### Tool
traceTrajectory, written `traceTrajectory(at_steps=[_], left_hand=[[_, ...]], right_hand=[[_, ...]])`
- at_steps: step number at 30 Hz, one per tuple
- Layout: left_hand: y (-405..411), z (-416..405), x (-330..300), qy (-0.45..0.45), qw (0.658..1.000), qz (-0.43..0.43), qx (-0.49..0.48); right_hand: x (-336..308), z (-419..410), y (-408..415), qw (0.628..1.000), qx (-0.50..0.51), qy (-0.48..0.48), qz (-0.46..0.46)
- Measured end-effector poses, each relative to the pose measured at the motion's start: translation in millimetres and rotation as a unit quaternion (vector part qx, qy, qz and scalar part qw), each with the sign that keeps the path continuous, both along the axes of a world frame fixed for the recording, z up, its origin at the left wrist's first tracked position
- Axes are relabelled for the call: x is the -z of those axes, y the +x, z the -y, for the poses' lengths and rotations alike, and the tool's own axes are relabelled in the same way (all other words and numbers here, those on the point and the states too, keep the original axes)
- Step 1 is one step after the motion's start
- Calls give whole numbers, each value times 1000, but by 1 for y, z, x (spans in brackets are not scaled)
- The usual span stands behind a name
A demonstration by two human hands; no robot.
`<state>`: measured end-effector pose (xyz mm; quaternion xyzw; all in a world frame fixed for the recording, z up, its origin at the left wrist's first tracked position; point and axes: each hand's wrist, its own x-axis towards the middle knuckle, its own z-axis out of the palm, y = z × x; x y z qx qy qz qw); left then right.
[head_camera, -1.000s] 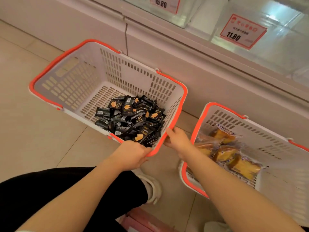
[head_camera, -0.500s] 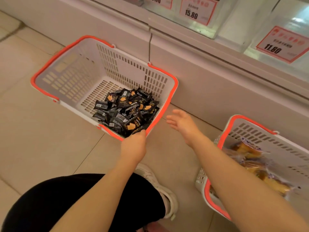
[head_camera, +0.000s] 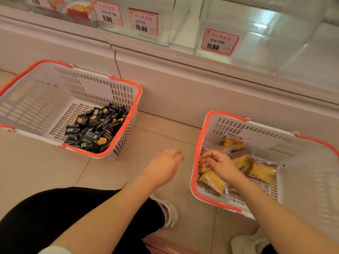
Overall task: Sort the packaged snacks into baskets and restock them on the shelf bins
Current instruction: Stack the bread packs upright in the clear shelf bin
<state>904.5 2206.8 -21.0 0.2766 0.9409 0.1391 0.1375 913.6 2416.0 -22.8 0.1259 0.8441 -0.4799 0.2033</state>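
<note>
Here, left hand [head_camera: 165,166] over floor, right hand [head_camera: 219,165] seemingly inside basket rim [head_camera: 199,143].

So I've got two white baskets with orange rims on the floor: one at the left of the frame [head_camera: 128,114], one at the right [head_camera: 200,143]. The left one has a heap of little black snack packs [head_camera: 97,127], way too many and too jumbled to count. The right one has about five clear-wrapped yellow cakes [head_camera: 260,170], some hidden under my hand. Three price tags [head_camera: 219,42] run along the top.
</note>
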Motion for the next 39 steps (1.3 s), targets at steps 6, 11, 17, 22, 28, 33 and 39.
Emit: traceTrajectory(at_steps=[6,11,17,22,28,33,39], left_hand=[[39,-101,10,-20,966,84,242],[61,-144,21,-89,949,137,270],[63,-144,23,-119,961,115,223],[41,-121,18,-149,965,129,170],[33,-88,17,-146,974,147,96],[27,-93,4,-137,978,117,106],[-38,-162,-67,136,990,41,-5]], right_hand=[[9,-104,108,913,-230,336,8],[16,-160,175,871,-230,430,52],[24,-172,171,840,-237,486,42],[27,-150,155,840,-265,473,-10],[24,-120,136,859,-264,437,-39],[2,-113,107,918,-197,344,8],[-88,-131,15,957,-8,247,-150]])
